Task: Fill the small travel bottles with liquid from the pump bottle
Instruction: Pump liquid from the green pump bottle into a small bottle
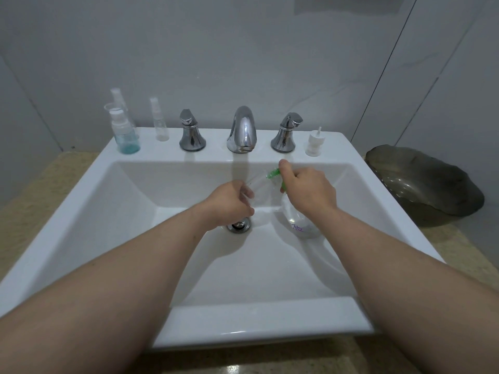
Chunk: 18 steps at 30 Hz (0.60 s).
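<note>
Over the white sink basin (135, 211), my right hand (307, 191) grips the green pump head (273, 174) of a clear pump bottle (299, 220) with purple writing, its thumb on top of the pump. My left hand (229, 203) holds a small clear travel bottle (253, 187), tilted with its mouth up against the green nozzle. On the sink's back ledge stand a travel bottle with blue liquid (124, 133), two clear spray bottles (160, 120) (118, 99), and a loose white pump cap (314, 143).
A chrome faucet (241, 130) with two handles (191, 132) (286, 133) stands at the back of the sink. The drain (240, 225) lies below my left hand. A dark shell-shaped bowl (426, 182) sits on the beige counter at the right.
</note>
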{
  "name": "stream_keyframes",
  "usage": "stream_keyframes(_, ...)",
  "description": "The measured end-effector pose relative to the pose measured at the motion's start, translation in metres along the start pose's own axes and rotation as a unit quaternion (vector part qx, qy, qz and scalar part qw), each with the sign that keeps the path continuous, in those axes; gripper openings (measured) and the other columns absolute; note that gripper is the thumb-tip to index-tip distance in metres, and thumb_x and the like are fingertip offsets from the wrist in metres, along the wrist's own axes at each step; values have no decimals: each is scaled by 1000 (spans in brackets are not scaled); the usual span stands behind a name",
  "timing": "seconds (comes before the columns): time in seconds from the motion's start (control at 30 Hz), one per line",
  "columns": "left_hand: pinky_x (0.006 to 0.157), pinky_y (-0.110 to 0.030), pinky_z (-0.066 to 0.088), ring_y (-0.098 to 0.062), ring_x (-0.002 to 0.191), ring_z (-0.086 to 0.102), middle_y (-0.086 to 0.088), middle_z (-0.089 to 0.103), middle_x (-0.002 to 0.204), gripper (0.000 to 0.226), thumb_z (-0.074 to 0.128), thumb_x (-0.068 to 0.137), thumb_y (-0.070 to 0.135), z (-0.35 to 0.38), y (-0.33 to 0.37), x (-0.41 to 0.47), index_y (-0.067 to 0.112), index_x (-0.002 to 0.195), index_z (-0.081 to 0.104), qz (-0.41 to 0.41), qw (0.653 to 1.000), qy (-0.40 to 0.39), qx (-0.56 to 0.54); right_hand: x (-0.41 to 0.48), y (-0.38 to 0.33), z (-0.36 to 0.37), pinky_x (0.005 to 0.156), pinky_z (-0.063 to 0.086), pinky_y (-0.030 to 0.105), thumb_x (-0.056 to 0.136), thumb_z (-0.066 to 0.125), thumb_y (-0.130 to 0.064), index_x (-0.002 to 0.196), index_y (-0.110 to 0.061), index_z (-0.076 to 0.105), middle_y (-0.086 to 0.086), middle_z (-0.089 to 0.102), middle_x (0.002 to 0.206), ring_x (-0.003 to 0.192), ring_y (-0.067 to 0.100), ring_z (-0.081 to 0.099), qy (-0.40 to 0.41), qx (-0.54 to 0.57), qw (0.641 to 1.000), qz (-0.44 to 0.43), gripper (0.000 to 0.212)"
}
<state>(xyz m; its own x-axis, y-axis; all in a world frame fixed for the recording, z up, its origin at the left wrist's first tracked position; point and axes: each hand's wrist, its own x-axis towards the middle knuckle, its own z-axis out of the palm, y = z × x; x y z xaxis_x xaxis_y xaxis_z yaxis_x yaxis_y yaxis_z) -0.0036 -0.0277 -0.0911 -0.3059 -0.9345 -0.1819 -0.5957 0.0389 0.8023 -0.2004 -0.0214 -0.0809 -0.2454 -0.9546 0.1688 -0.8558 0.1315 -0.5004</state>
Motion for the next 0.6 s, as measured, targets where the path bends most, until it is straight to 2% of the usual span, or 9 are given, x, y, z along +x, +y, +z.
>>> stream_keyframes(0.13, 68, -31, 52, -15, 74, 61, 3, 63, 90, 25, 73, 86, 7, 0, -2, 1, 20, 103, 59, -1, 1000, 2, 14, -2, -1, -3, 76, 55, 36, 89, 28, -56, 78, -11, 74, 6, 71, 76, 77, 27, 64, -8, 4, 1000, -20, 65)
stream_keyframes(0.2, 69, -31, 53, -15, 75, 61, 4, 63, 89, 25, 73, 86, 8, 0, -2, 2, 19, 103, 59, -4, 1000, 1, 11, -3, -1, -4, 76, 54, 36, 92, 30, -54, 78, -11, 74, 6, 70, 76, 77, 27, 64, -8, 1, 1000, -25, 63)
stream_keyframes(0.4, 67, -31, 52, -16, 73, 61, 3, 64, 89, 25, 75, 85, 8, 2, -1, 3, 19, 102, 60, -4, 1000, 11, -8, 0, 3, 0, 76, 50, 38, 96, 20, -76, 73, -15, 74, 1, 71, 81, 82, 26, 63, 1, 7, 1000, -10, 84)
stream_keyframes(0.5, 70, -35, 55, -18, 75, 62, 3, 64, 89, 27, 77, 83, 10, 3, -1, 2, 19, 102, 61, -6, 1000, 11, -9, -1, 2, -1, 75, 48, 38, 96, 20, -77, 73, -16, 74, 1, 71, 82, 83, 27, 63, 0, 4, 1000, -11, 85)
stream_keyframes(0.6, 66, -30, 54, -16, 77, 63, 1, 68, 95, 30, 80, 81, 12, 0, -2, 1, 20, 102, 61, -3, 1000, 9, 13, -1, 1, 0, 77, 52, 38, 96, 20, -76, 73, -16, 74, 1, 72, 81, 81, 26, 64, -3, -3, 1000, -13, 84)
